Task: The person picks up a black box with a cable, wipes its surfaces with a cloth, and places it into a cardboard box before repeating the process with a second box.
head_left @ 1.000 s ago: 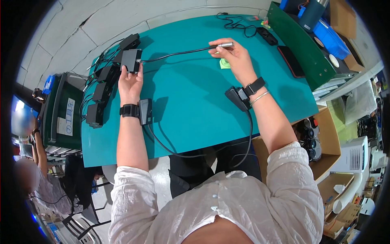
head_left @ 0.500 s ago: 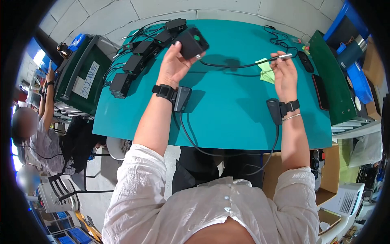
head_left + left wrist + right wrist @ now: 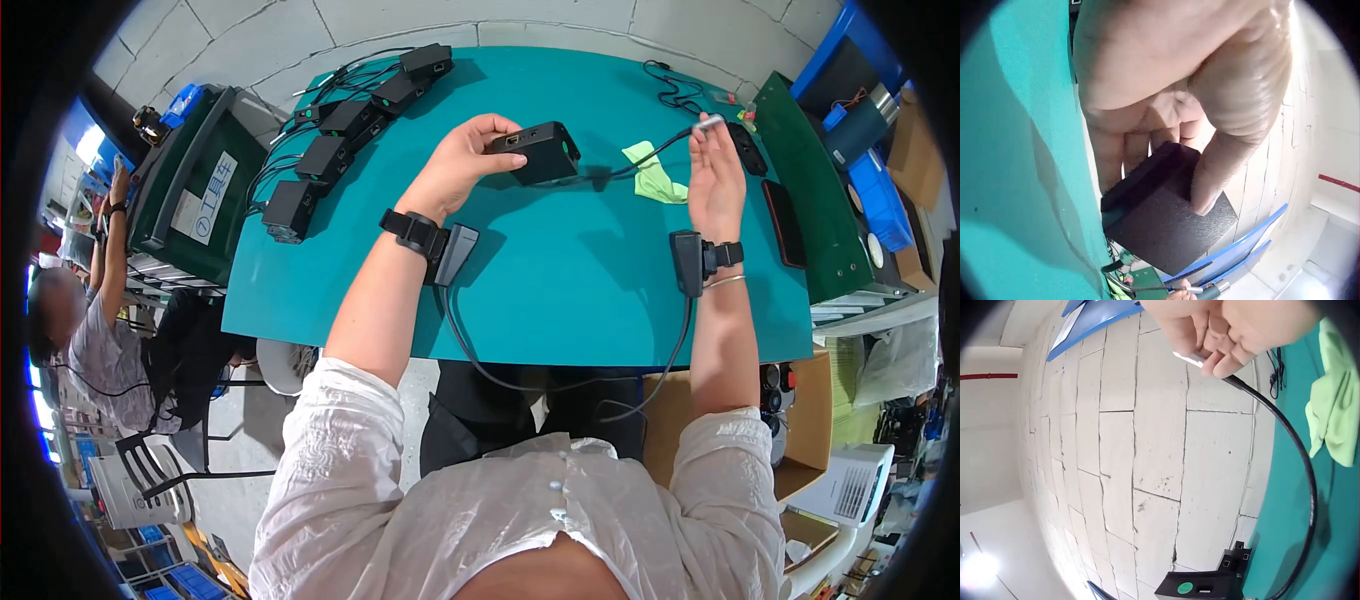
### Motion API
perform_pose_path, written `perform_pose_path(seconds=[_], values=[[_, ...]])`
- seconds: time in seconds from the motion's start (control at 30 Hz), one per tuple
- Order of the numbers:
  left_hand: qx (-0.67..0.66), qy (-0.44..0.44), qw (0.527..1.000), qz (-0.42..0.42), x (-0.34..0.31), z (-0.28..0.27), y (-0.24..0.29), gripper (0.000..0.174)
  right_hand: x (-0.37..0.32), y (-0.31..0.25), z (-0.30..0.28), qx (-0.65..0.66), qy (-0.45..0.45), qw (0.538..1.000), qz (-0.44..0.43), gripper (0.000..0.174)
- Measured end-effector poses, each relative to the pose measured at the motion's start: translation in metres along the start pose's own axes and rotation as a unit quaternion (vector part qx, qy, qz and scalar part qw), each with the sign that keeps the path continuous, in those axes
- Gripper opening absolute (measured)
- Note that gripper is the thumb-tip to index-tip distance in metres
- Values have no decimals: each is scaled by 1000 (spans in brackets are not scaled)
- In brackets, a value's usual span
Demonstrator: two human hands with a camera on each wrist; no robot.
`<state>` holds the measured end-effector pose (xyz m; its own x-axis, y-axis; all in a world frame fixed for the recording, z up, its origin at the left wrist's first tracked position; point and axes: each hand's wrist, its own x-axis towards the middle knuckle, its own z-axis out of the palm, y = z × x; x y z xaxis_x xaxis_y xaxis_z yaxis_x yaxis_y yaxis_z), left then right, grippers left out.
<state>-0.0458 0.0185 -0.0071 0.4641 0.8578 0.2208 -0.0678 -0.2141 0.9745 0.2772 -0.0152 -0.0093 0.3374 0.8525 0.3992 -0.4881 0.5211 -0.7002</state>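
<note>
My left hand [image 3: 458, 168] grips a small black box [image 3: 548, 158] above the table, its thumb flat on one face and its fingers behind. Ports show along the box's upper edge, and a green round sticker marks the side seen in the right wrist view. From the box a black cable [image 3: 1300, 447] bends across to my right hand [image 3: 717, 185]. There the fingers pinch the silver metal tip [image 3: 709, 122] at the cable's end. Beneath the cable lies a light green cloth [image 3: 655, 180] on the teal tabletop [image 3: 560, 290].
Several similar black boxes [image 3: 325, 158] with cables stand in a row at the table's left. A phone [image 3: 783, 222], a black power strip [image 3: 747, 148] and a coiled cord [image 3: 675, 92] lie at the right, beside a green panel [image 3: 815, 200]. Another person [image 3: 105, 320] is at far left.
My left hand has carried the box rightward from the row and turned it, so its ported side now faces up. The right hand has shifted right with the cable tip, and the cable hangs slacker.
</note>
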Motion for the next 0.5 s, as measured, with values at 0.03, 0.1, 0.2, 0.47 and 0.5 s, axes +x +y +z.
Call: perform_pose_path(seconds=[0.03, 0.1, 0.2, 0.47, 0.5], values=[[-1, 0, 1000, 1, -1, 2, 1, 30, -1, 1, 2, -1, 0, 1000, -1, 43], [-157, 55, 984, -63, -3, 6, 7, 30, -2, 7, 1, -48, -8, 997, 60, 54], [-236, 96, 966, -50, -1, -1, 1, 30, -9, 10, 8, -95, -35, 991, 87, 67], [-390, 202, 898, 23, 1, 11, -1, 25, -24, 8, 37, -183, -99, 978, 29, 73], [-398, 189, 897, 33, 1, 11, -1, 21, -24, 8, 38, -202, -107, 974, 1, 72]])
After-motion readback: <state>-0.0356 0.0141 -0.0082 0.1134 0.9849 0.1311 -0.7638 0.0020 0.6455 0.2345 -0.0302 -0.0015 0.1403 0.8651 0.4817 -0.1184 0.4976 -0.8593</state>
